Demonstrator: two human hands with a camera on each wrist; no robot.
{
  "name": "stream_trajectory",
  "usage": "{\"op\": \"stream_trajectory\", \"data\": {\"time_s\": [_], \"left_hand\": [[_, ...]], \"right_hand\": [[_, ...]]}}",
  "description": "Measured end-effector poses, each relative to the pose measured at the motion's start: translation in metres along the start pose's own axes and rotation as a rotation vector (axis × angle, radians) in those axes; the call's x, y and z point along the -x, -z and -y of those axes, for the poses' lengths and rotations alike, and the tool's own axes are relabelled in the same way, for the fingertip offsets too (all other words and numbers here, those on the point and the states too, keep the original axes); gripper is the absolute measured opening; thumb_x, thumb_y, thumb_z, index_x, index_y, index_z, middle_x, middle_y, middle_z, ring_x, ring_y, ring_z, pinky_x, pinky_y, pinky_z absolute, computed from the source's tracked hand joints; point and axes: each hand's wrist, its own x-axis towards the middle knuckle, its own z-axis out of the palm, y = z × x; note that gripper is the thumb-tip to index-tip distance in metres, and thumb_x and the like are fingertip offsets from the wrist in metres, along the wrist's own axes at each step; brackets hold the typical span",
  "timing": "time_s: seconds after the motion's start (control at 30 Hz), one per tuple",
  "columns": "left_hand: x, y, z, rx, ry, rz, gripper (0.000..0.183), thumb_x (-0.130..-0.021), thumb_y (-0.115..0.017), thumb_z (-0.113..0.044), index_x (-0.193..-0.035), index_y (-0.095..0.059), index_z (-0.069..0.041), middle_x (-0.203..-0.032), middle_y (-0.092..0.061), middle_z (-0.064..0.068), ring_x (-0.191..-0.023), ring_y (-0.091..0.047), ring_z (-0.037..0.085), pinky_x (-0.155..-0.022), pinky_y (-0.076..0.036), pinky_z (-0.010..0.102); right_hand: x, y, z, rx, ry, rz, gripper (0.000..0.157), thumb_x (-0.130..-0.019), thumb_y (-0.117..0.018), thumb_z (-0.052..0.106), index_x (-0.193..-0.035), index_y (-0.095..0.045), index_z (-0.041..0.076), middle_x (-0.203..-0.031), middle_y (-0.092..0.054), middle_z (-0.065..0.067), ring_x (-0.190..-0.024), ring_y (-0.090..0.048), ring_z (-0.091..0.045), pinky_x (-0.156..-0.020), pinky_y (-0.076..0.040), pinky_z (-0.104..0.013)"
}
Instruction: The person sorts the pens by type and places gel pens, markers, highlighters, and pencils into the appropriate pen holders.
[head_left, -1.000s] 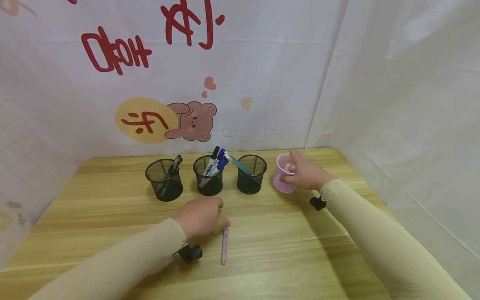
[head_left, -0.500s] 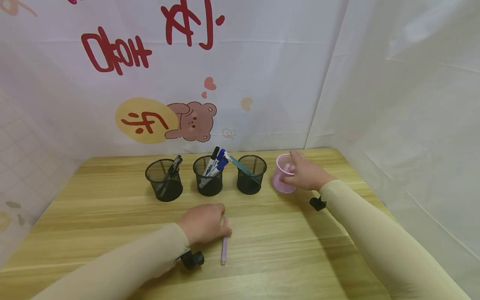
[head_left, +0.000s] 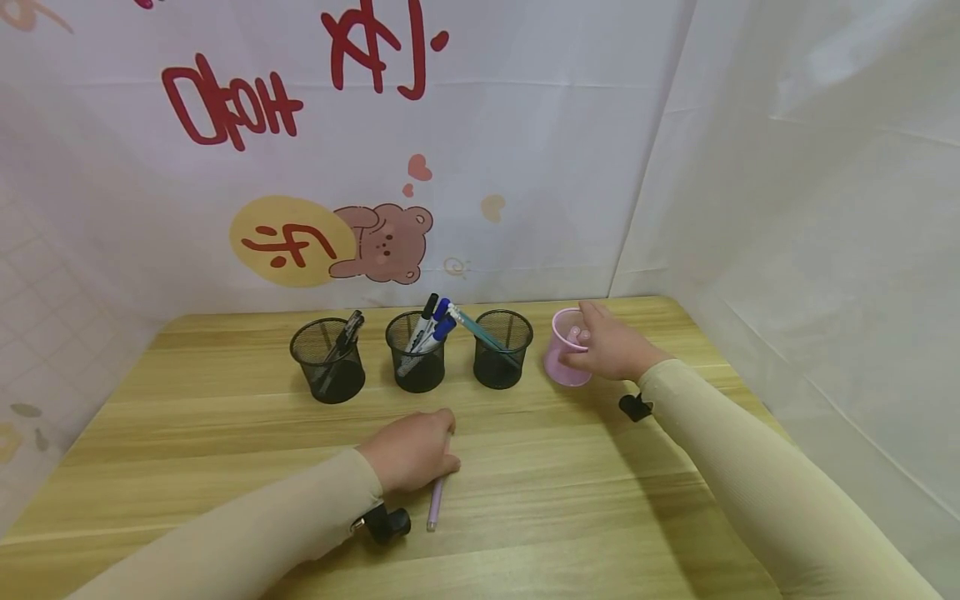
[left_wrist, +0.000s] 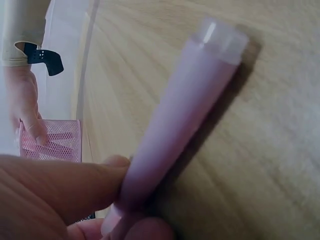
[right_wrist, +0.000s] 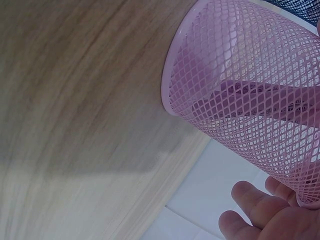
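Note:
My left hand (head_left: 411, 450) pinches a lilac pen (head_left: 437, 503) between thumb and fingers, low over the table in front of the pen cups. In the left wrist view the lilac barrel (left_wrist: 172, 117) ends in a translucent tip pointing away from the hand; the other end is mostly hidden by the fingers. At the right my right hand (head_left: 611, 343) grips the upper part of a pink mesh pen cup (head_left: 558, 364), thumb on its near side. Inside the cup lean pink pens (right_wrist: 260, 97), seen through the mesh in the right wrist view.
Three black mesh pen cups stand in a row left of the pink one: the left cup (head_left: 339, 379) with black pens, the middle cup (head_left: 420, 372) with blue- and black-capped markers, the right cup (head_left: 498, 368) with teal pens. White printed curtains (head_left: 555, 150) hang behind the wooden table (head_left: 555, 500).
My left hand has come slightly nearer and closed its thumb and fingers on the pen, whose near end has swung left. The right hand keeps its hold on the pink cup.

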Motion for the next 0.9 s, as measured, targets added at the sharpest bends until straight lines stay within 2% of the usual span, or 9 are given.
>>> {"op": "stream_trajectory", "data": {"time_s": [0.4, 0.9], "left_hand": [[-0.0014, 0.0014, -0.0010, 0.025, 0.006, 0.018, 0.028, -0.093, -0.079, -0.027, -0.101, -0.058, -0.010, -0.078, -0.058, -0.002, -0.072, -0.054, 0.015, -0.069, -0.045, 0.032], [-0.0023, 0.0005, -0.0005, 0.036, 0.019, 0.016, 0.029, -0.092, -0.080, -0.027, -0.101, -0.057, -0.011, -0.079, -0.058, -0.001, -0.072, -0.054, 0.015, -0.067, -0.044, 0.031]], "right_hand": [[0.0003, 0.0007, -0.0001, -0.018, 0.012, -0.002, 0.112, -0.090, -0.077, 0.052, -0.163, -0.015, -0.005, -0.169, -0.024, -0.028, -0.141, -0.050, -0.051, -0.116, -0.045, -0.064], [0.0009, 0.0027, 0.0031, -0.028, -0.002, 0.001, 0.110, -0.089, -0.079, 0.049, -0.162, -0.018, -0.005, -0.167, -0.028, -0.027, -0.137, -0.054, -0.049, -0.113, -0.047, -0.063]]}}
